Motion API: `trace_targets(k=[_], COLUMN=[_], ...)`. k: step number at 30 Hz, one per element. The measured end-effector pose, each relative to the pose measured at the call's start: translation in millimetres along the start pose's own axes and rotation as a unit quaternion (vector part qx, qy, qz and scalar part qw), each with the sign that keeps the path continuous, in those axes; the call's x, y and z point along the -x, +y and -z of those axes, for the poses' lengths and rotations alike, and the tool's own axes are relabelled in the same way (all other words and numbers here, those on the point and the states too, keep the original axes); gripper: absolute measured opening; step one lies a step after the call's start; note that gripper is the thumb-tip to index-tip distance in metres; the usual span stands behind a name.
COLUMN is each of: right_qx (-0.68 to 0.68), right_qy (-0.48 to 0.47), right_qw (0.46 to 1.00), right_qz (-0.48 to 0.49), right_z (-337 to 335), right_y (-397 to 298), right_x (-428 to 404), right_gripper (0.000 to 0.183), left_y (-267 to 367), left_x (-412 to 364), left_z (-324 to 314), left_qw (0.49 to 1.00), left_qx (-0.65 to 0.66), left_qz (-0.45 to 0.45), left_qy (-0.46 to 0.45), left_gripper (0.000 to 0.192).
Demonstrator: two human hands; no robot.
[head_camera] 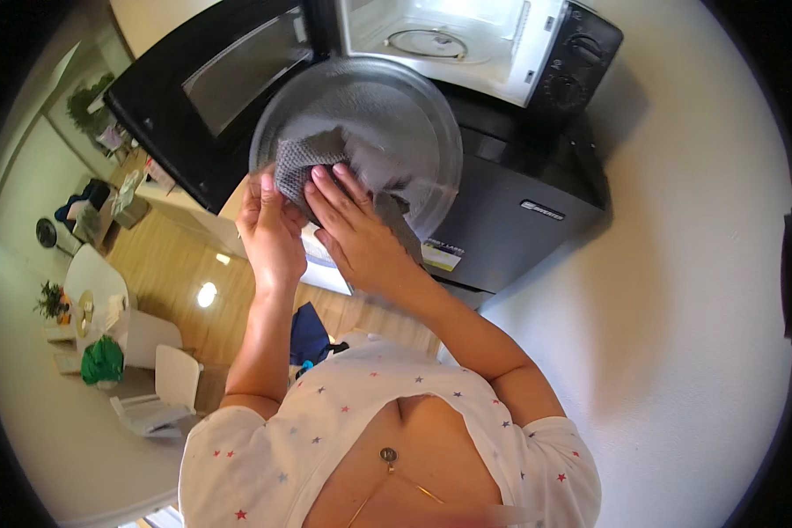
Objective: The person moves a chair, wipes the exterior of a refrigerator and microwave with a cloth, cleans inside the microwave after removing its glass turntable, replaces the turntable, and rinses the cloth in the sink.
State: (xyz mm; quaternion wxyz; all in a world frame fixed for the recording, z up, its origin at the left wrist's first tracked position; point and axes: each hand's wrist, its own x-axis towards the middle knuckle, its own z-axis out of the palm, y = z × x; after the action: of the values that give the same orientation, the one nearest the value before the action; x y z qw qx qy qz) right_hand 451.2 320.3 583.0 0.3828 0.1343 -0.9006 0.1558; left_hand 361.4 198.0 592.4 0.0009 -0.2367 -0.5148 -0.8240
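A round glass microwave turntable plate [396, 99] is held up in front of the open microwave oven [501, 66]. My left hand [270, 231] grips the plate's left rim, with the thumb on its upper face. Under the fingers of my right hand [356, 231], a grey knitted cloth [310, 155] lies pressed against the glass, and part of it hangs down beside the wrist. Inside the microwave, the roller ring [429, 43] rests on the cavity floor.
The black microwave door [204, 99] stands wide open at the left. Below the oven is a dark refrigerator [501, 218], with a pale wall [686, 264] to the right. A white table [96, 270] and a white chair [178, 376] are farther off at the left.
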Motion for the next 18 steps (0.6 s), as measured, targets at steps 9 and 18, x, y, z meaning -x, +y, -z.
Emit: trace_targets(k=[9,18], right_qx=[-0.273,-0.822], right_qy=[0.046,-0.006], right_qw=[0.909,0.278], right_qz=[-0.312,-0.497], right_z=[-86,-177], right_y=[71,-16], right_x=[81,72], right_gripper=[0.036,0.057], left_y=[7,-119], left_x=[83,156], left_z=[103,213], left_qw=[0.972,0.854], left_qx=[-0.004,0.202], left_qz=[0.175,0.421], left_qy=[0.157,0.23], left_gripper=[0.031,0.023])
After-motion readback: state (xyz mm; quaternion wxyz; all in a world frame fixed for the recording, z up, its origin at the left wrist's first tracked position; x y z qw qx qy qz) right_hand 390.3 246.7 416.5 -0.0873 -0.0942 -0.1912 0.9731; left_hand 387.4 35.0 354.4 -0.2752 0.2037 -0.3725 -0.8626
